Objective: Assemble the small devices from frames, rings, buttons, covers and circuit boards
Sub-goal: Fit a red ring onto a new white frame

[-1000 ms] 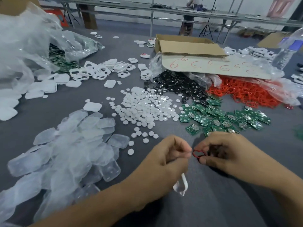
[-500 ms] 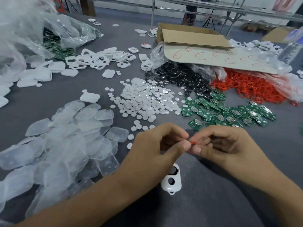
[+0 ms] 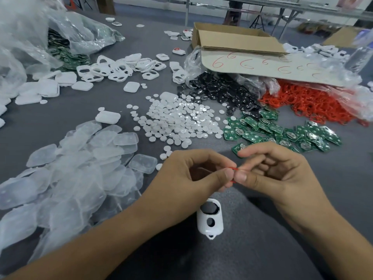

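**Step in hand (judged):** readying a ring [image 3: 233, 169] for the frame [image 3: 210, 221].

**Grip:** pinched from both sides. On the left by thumb and forefinger of the left hand [image 3: 187, 174], on the right by the same two digits of the right hand [image 3: 278, 174]. Thumb tips pressed together, other fingers loosely curled, nothing else held. Visible only as two short red arcs, one above and one below the thumbs. Cannot tell its outline, plane or any twist.

**Position:** held above the table [image 3: 262, 249], just beyond the frame and clear of it.

**Frame:** lying loose on the table below the left hand, touched by neither hand. Long axis toward and away from the wearer, open face up. Loop tab at the near end, large opening at the far end, small round hole between.

**Next (judged):** freeing one hand to lift the frame, then seating the ring at an opening. Calls for an untwisted ring held square to that opening. Cannot tell which opening.
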Action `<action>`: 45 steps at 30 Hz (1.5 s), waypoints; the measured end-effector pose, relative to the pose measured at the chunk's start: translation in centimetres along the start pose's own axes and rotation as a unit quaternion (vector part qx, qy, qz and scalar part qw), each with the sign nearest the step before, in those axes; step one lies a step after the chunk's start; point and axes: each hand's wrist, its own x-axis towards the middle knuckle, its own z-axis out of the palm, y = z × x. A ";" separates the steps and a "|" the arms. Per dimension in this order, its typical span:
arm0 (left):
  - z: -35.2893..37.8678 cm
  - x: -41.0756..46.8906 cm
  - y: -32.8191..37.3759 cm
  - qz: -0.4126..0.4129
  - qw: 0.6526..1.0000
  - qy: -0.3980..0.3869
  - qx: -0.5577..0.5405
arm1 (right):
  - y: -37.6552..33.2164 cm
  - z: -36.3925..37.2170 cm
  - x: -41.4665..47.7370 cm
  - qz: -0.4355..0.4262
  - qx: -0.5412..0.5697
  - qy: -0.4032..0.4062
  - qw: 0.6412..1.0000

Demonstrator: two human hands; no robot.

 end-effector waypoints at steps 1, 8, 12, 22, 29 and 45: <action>-0.1 0.0 0.1 -0.005 1.000 -0.001 0.003 | 0.0 0.1 0.0 -0.005 0.002 0.000 1.000; -0.7 0.1 0.6 -0.046 0.997 -0.048 0.038 | 0.4 0.1 -0.1 -0.022 -0.004 -0.034 0.999; -0.7 0.2 0.6 -0.055 0.997 -0.016 0.059 | 0.5 0.2 -0.2 -0.123 -0.228 -0.015 0.966; -1.1 0.4 0.5 -0.131 0.991 0.013 0.011 | 0.2 0.8 -0.7 -0.205 -0.478 -0.041 0.853; -2.9 0.3 1.8 -0.116 0.977 -0.083 0.161 | -0.8 0.7 -0.9 -0.076 -0.349 -0.078 0.931; -3.3 0.3 1.9 -0.091 0.938 -0.185 0.280 | -1.9 2.5 -0.8 0.002 -0.397 -0.193 0.897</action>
